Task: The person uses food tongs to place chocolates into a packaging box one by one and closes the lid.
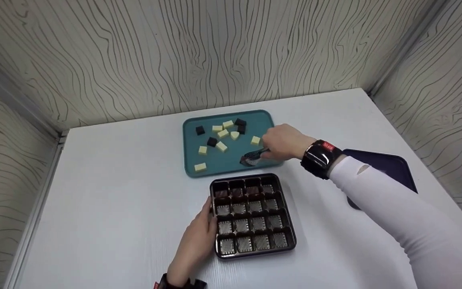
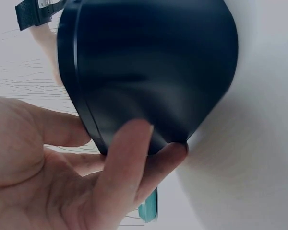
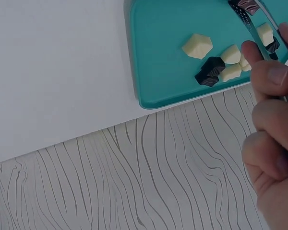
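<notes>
White sleeve (image 1: 395,212), right hand (image 1: 285,141) around tongs (image 1: 254,153)

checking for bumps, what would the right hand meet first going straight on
Probably the teal tray, toward its near rim, touched by the tongs in the right hand; their height above it is unclear.

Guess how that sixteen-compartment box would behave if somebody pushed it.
The sixteen-compartment box would likely slide rather than tip, being low and broad. It's probably fairly stiff, since its walls show no obvious sagging. The dark chocolates in its far row might shift if jolted, as nothing visible covers them.
</notes>
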Demonstrator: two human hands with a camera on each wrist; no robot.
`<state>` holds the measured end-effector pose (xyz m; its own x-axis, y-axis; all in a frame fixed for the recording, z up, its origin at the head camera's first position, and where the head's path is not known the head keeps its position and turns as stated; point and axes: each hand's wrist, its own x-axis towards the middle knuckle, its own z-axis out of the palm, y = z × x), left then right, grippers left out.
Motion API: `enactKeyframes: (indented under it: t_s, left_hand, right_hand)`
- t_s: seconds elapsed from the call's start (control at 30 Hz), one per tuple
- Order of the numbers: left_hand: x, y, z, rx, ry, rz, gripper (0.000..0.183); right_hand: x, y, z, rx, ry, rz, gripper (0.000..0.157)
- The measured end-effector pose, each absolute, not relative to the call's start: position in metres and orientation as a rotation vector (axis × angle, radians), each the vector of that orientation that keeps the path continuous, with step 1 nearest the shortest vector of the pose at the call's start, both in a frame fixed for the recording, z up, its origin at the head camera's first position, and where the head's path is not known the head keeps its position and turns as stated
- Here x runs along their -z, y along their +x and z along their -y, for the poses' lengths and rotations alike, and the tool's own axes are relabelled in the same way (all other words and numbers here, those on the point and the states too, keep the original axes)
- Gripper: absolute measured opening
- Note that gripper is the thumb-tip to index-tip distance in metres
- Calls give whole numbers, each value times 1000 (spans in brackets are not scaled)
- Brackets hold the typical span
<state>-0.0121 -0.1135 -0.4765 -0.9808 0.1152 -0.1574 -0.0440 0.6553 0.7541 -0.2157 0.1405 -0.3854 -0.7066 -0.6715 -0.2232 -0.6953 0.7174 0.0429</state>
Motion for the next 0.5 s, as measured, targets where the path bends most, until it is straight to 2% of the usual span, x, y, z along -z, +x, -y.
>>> enactKeyframes:
  t_s: [0.5]
  left_hand:
    - [476, -10, 112, -1231, 31, -2667, 59]
  right_hand:
    - [356, -192, -171, -185, -1170, -2775, 41]
